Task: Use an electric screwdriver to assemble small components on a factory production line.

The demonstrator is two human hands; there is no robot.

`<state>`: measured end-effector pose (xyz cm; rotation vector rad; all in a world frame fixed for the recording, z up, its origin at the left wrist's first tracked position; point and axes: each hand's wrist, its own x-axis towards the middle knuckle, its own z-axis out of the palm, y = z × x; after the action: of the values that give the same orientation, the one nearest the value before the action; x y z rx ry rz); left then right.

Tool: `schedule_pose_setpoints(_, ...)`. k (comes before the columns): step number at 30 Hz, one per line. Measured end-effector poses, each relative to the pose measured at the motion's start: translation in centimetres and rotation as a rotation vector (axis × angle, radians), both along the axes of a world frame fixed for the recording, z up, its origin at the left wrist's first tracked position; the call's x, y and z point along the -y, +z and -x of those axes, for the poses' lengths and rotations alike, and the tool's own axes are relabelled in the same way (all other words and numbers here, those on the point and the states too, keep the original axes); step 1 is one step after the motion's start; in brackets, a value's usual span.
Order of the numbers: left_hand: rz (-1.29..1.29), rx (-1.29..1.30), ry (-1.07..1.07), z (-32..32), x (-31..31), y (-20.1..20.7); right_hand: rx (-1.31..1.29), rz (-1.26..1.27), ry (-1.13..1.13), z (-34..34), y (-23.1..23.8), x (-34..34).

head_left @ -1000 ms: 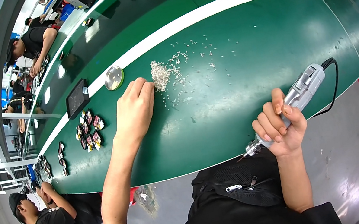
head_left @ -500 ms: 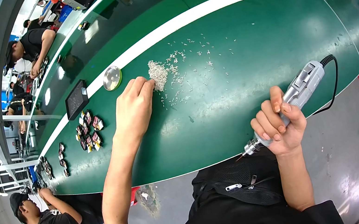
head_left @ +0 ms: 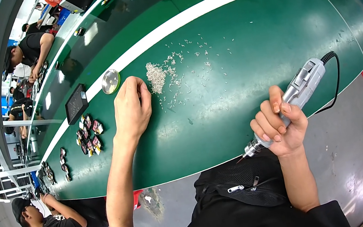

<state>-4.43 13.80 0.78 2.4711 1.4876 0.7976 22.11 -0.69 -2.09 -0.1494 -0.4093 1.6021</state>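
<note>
Left hand (head_left: 131,106) loosely curled, fingertips at the pile of small screws (head_left: 156,77) on the green bench (head_left: 247,46). Right hand (head_left: 279,122) grips grey electric screwdriver (head_left: 299,92) off bench edge, tip down.

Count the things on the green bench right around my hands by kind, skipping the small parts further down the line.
Grey corded electric screwdriver, held in the right hand: 1
Heap of small silver screws, at the left hand fingertips: 1
Round shiny metal dish: 1
Flat black rectangular tray: 1
Total: 4
</note>
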Motion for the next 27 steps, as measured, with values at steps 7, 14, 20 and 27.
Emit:
schedule_pose_setpoints(7,-0.051,0.076,-0.04,0.6,0.8,-0.2,0.001,-0.011,0.007,0.0,0.0,0.0)
schedule_pose_setpoints(14,-0.045,0.248,-0.07,-1.5,7.2,0.9,0.016,-0.001,-0.005,0.0,-0.3,0.3)
schedule_pose_setpoints(20,0.558,0.959,-0.03,-4.3,14.3,-0.1,-0.001,0.032,-0.172,1.0,1.2,-0.5)
schedule_pose_setpoints(27,0.875,1.288,-0.281,-6.1,17.1,-0.9,-0.005,-0.103,-0.258,1.9,5.2,0.5)
